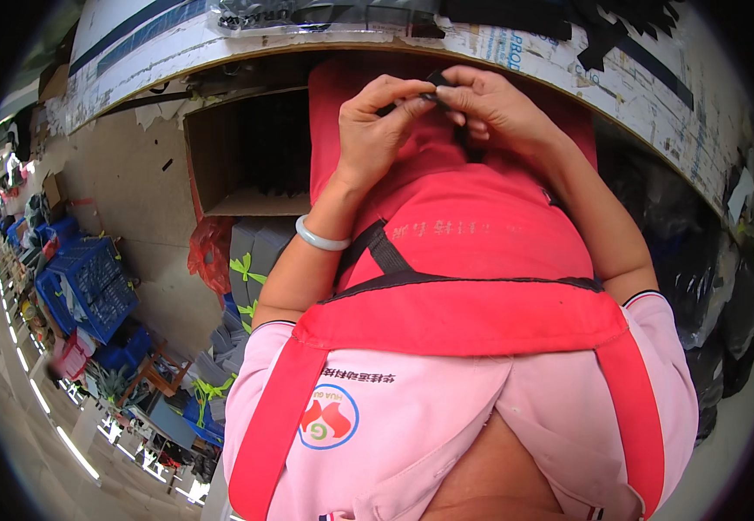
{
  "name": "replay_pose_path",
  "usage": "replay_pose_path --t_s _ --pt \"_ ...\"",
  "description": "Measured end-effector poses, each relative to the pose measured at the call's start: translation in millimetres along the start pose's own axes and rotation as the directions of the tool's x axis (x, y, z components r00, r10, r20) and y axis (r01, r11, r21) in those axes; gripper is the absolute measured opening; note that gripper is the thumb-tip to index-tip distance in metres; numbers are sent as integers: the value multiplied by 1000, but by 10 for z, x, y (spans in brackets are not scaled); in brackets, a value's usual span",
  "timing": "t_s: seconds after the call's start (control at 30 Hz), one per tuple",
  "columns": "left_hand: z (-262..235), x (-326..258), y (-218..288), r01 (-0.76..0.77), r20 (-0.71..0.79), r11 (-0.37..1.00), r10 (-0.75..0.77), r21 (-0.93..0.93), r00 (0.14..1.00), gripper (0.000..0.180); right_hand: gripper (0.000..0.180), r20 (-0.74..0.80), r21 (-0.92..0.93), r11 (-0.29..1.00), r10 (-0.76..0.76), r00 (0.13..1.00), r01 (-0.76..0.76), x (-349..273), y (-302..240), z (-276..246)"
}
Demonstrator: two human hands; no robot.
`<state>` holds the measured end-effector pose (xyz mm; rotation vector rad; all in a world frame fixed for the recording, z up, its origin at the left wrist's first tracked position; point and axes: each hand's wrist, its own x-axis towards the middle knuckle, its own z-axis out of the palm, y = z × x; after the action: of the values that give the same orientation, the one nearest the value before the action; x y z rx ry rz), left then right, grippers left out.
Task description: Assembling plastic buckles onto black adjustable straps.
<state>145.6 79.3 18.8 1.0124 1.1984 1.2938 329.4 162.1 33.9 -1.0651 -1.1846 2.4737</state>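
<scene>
1. We keep the black piece [437, 79] where it is, between both sets of fingertips, above the lap and just off the table's [99, 87] near edge.
2. Our left hand [375, 117] has its thumb and forefinger nearly together, pinching the piece from one side; we would do best to let this grip steady it.
3. Our right hand [503, 108] meets it from the other side, thumb and forefinger also closed on it, the other fingers curled below. We do well to make only small, light moves here.
4. The piece is small and mostly covered by our fingers, so we cannot tell its shape; tilting it outward would probably help us see the edge.
5. A dark patch shows under our right fingers against the red apron [490, 252]; we cannot tell whether it belongs to the piece, so we should avoid tugging.
6. We keep our forearms level and clear of the open box [196, 169], since a slip could drop the piece there.
</scene>
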Motion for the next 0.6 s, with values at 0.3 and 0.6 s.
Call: replay_pose_path --t_s 0.3,0.6 --pt "43 -26 1 251 -147 960 -268 -121 952 13 20 -132 -132 991 -45 990 28 -138 -97 191" --pt "65 50 0 -360 1 731 441 579 897 19 23 -148 292 944 -113 982 153 -69 47 210"
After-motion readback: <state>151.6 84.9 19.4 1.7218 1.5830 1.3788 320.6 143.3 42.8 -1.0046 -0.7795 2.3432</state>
